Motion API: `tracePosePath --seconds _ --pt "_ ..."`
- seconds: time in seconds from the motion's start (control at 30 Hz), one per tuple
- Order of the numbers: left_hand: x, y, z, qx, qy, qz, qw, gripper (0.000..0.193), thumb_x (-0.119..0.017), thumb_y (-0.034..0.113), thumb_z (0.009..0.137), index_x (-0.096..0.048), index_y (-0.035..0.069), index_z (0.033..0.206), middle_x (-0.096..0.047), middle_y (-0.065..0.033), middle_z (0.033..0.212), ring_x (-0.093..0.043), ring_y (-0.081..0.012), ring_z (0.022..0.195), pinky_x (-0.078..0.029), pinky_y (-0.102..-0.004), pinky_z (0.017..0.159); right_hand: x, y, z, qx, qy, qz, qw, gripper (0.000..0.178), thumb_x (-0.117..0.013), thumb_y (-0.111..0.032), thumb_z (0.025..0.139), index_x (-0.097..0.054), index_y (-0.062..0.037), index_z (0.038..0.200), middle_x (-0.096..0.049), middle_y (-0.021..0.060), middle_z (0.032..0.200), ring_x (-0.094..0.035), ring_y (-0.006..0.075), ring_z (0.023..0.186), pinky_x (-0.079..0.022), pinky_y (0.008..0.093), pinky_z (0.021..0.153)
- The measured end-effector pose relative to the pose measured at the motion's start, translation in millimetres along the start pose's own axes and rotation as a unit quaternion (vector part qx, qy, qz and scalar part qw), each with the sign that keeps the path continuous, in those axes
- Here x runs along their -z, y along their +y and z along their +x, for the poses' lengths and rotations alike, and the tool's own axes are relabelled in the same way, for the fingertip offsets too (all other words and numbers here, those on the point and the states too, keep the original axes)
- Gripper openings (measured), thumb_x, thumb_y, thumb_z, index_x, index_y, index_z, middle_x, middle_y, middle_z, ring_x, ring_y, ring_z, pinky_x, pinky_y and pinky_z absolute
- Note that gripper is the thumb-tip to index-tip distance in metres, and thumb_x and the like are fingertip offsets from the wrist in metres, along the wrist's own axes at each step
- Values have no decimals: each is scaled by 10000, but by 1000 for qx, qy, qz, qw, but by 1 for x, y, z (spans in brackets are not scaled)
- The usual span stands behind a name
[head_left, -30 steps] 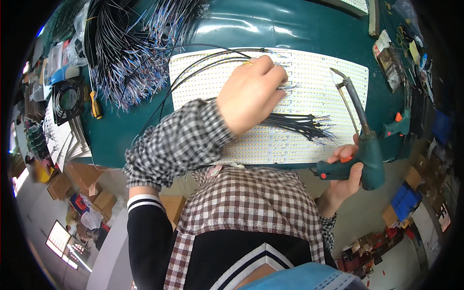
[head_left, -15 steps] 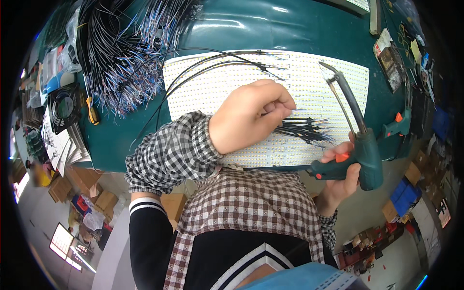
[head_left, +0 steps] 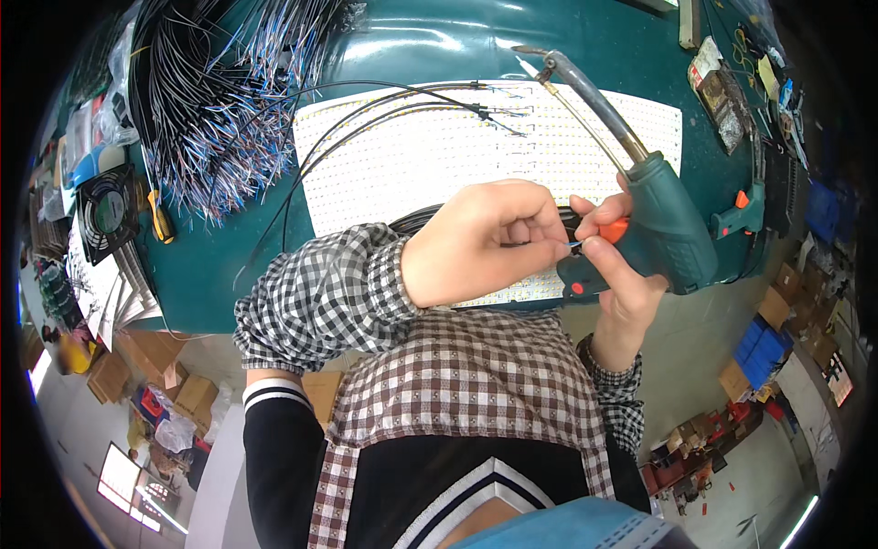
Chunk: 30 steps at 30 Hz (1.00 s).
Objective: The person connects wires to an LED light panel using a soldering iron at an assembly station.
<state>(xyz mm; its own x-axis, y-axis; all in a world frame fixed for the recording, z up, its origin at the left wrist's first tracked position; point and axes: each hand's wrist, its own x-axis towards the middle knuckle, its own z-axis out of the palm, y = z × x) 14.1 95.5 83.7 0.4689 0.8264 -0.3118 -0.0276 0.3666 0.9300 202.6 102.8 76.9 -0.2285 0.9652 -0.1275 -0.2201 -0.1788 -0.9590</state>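
My left hand (head_left: 498,240) is closed in a pinch on a thin cable, whose blue-tipped wire end (head_left: 575,244) shows past the fingertips. My right hand (head_left: 626,265) grips a dark green soldering gun (head_left: 677,224) with an orange trigger, its metal tip pointing up and to the left. The right thumb also meets the wire end beside the left fingers. Under both hands lies a white LED panel (head_left: 366,183) with rows of small yellow dots. Some black cables (head_left: 425,218) on it are mostly covered by my left hand. Other cables (head_left: 402,96) rest across its upper part.
A large bundle of black cables with blue and white wire ends (head_left: 197,137) fills the far left. Near it are a small fan (head_left: 110,209) and a yellow-handled screwdriver (head_left: 161,220). A second green gun-shaped tool (head_left: 739,215) lies at the right of the green table (head_left: 402,55).
The soldering gun has moved up and left with my right hand. That hand's fingertips now meet the wire end at my left hand, which has shifted slightly down.
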Motion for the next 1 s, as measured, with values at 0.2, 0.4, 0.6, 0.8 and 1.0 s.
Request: tracePosePath --seconds 0.2,0.4,0.6,0.8,1.0 --pt "-6 -12 0 0 24 -128 992 49 -590 -5 839 -550 8 863 -561 19 781 -490 7 701 -390 -139 589 -4 -2 -2 42 -12 -11 999 458 -606 127 706 -465 71 1138 -564 109 908 -607 192 798 -463 419 898" --pt "-7 -16 -2 -45 35 -82 995 55 -581 -27 838 -545 3 867 -572 -1 809 -523 -13 741 -428 -152 631 -12 -3 0 32 46 -60 997 381 -613 134 709 -516 48 1068 -571 100 883 -612 183 783 -463 420 900" --pt "-10 -16 -2 -13 44 -99 994 68 -581 -36 835 -536 0 870 -578 -13 836 -538 -21 771 -445 -157 660 -13 1 1 57 31 -95 993 298 -616 129 719 -550 45 996 -586 99 869 -613 159 736 -483 394 861" --pt "-13 -22 -2 -54 109 -81 989 62 -581 -26 839 -539 -4 879 -576 -5 820 -524 -13 741 -429 -148 633 -21 -9 0 -8 54 -132 990 283 -613 126 734 -551 48 998 -591 99 884 -607 130 749 -503 266 703" --pt "-10 -17 1 49 55 -188 979 82 -579 44 865 -566 -7 929 -559 39 762 -466 10 662 -364 -139 554 -25 -7 2 46 76 -160 983 287 -629 111 738 -554 36 1005 -591 94 913 -606 115 755 -474 214 585"
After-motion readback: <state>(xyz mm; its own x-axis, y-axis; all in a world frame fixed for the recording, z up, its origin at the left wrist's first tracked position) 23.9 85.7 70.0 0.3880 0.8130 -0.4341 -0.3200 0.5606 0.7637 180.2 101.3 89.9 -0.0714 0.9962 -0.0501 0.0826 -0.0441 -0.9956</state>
